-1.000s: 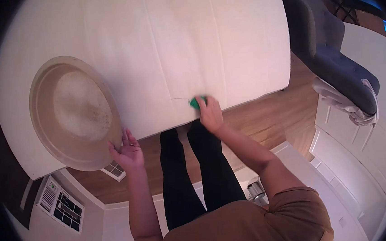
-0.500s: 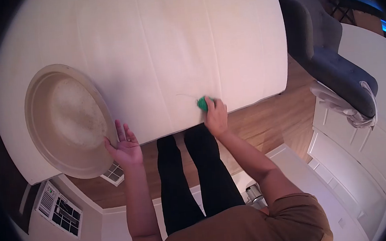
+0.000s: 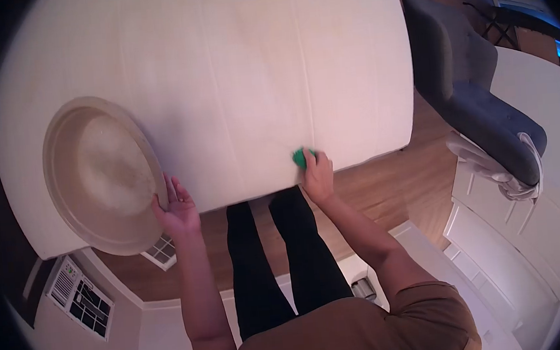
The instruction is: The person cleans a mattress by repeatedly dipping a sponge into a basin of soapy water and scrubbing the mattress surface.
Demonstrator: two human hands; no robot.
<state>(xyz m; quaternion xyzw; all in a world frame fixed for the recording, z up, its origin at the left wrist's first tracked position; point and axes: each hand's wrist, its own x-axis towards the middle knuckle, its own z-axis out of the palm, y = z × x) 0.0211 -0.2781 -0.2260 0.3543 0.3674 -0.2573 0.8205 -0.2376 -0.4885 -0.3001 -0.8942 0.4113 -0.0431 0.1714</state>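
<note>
A large beige basin (image 3: 64,192) with whitish foam (image 3: 111,162) inside sits at the left, reaching over the edge of a cream mattress (image 3: 242,105). My left hand (image 3: 179,212) is at the basin's right rim, thumb on the inner side and fingers outside. Gripped in my right hand (image 3: 318,177) is a green scrubbing brush (image 3: 301,157), its bristle end against the mattress near the front edge. Faint yellowish patches and seam lines run across the mattress surface.
A grey upholstered chair (image 3: 464,88) stands right of the mattress, with a pale cloth (image 3: 490,168) hanging by it. Wood flooring (image 3: 385,173) lies below the mattress edge. My legs (image 3: 306,252) are close to that edge.
My left hand has closed in on the basin rim, its fingers less spread. The brush in my right hand has shifted slightly right and toward me. The whole view has tilted a little.
</note>
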